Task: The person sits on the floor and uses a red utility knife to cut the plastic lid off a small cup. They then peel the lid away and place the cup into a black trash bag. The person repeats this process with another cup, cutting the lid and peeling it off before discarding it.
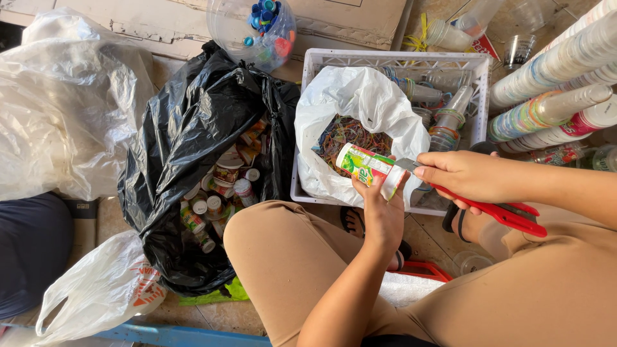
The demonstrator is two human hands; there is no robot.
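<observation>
— What's in the left hand (380, 212)?
— A small white bottle (367, 167) with a green label, fingers wrapped around it, held over the white bag (366, 103) of coloured rings in the white crate (398, 61).
— And the right hand (466, 177)?
— Fingers closed on a red-handled cutter (495, 211), blade tip touching the bottle's end.
— Anything around?
— A black bag (186, 135) full of similar bottles to the left, stacked cups (553, 90) to the right, and a clear tub of caps (260, 29) beyond.
</observation>
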